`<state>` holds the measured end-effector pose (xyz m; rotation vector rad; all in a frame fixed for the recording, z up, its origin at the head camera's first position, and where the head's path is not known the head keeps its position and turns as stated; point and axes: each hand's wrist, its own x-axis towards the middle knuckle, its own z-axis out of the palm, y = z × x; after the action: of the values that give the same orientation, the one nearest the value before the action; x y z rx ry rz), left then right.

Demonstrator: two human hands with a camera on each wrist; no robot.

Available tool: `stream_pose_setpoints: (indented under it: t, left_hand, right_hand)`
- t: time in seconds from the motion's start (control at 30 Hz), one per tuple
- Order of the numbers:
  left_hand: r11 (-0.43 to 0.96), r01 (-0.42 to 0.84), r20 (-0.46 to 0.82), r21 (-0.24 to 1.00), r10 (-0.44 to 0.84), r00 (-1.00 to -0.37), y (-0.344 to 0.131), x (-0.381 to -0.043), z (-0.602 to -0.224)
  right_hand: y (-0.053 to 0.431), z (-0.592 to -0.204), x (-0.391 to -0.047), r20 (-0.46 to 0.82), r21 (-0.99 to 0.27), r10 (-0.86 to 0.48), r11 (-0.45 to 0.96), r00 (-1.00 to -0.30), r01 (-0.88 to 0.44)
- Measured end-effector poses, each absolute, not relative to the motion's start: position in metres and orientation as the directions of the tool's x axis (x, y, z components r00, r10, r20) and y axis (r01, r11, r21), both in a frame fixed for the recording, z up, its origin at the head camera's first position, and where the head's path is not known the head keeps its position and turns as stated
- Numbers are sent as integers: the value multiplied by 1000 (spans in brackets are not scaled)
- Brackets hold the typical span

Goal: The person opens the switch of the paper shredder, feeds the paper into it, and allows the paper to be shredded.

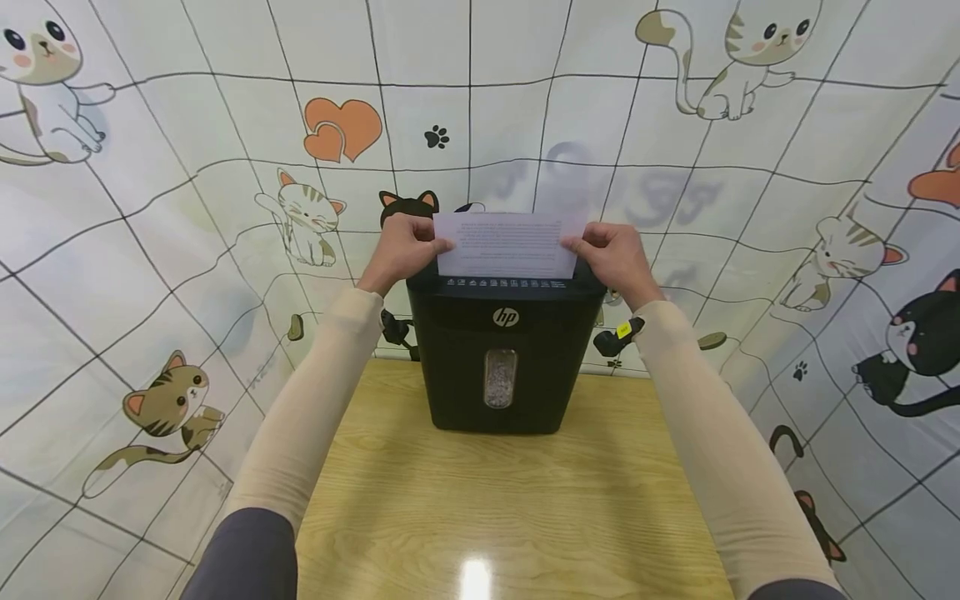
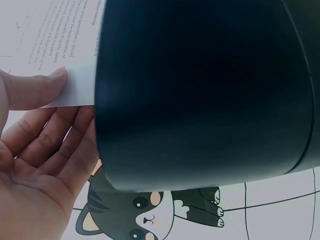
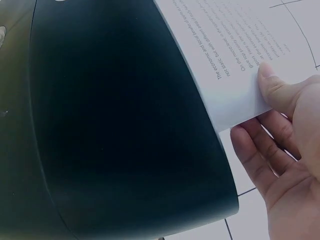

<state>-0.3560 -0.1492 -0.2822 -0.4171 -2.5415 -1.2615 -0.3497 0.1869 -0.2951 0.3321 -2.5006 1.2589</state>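
Observation:
A printed sheet of paper (image 1: 506,246) stands upright at the top of a black paper shredder (image 1: 465,367), its lower edge at the slot. My left hand (image 1: 405,247) pinches the sheet's left edge, thumb in front and fingers behind. On the opposite edge my right hand (image 1: 618,257) holds it the same way. Both wrist views show the thumbs lying over the print, with the hands (image 2: 45,150) (image 3: 290,145) close beside the shredder's top. Through the shredder's small front window (image 1: 500,379), shredded bits are visible.
The shredder stands at the back of a wooden table (image 1: 487,500). Behind and on both sides hangs a white grid-patterned cloth (image 1: 465,117) printed with cartoon cats. A dark wrist device with a yellow label (image 1: 624,331) sits at the right wrist.

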Motion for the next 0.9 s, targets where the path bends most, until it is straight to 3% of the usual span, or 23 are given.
stream_pose_setpoints:
  t: [0.57,0.9]
  left_hand:
    - [576,388,382,719,140,-914,-150,-356,-284]
    - [591,357,324,723,167,-931,-152,-356,-294]
  right_hand:
    - [186,-302,-351,370,-750,-54,573,-928,-332]
    - [188,-311,-348,340,-731,-80,604,-937,-317]
